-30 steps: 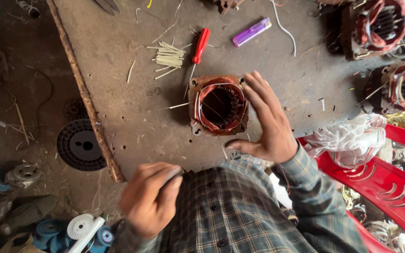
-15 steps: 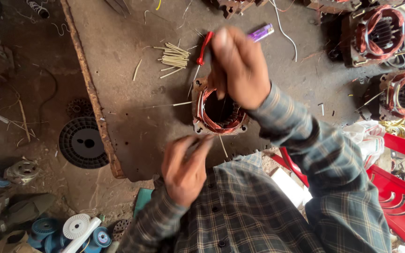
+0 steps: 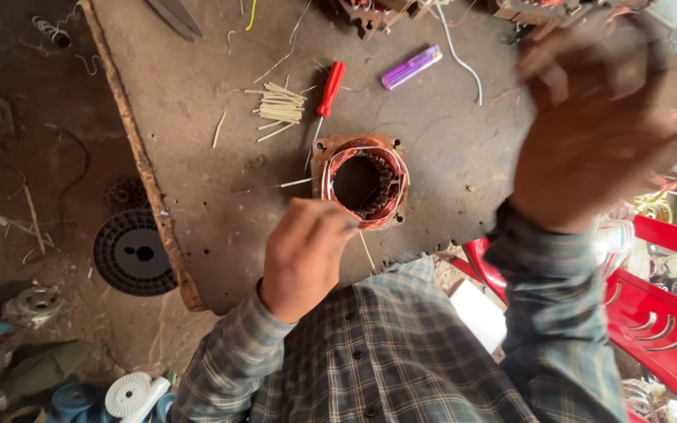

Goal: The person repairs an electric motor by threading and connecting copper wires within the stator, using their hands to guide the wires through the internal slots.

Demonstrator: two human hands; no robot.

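A motor stator (image 3: 363, 182) with copper windings and a rusty casing sits on the worn brown table (image 3: 197, 180). My left hand (image 3: 307, 252) is at its near-left rim, fingers pinched together; nothing shows between them. A white wire loop runs round the stator's top. My right hand (image 3: 595, 133) is raised off the table to the right, blurred, fingers spread and empty. A red-handled screwdriver (image 3: 329, 92) lies just beyond the stator, beside a bundle of pale slivers (image 3: 280, 106). A purple lighter (image 3: 410, 67) lies further back.
More wound stators stand along the far edge (image 3: 370, 14). A red plastic chair (image 3: 667, 305) is at the right. On the floor to the left lie a black wire spool (image 3: 135, 252), blue and white spools (image 3: 127, 393) and metal parts (image 3: 31, 304).
My right hand has lifted away from the stator and swung to the right, toward the camera. My left hand has come forward from near my body to the stator's rim.
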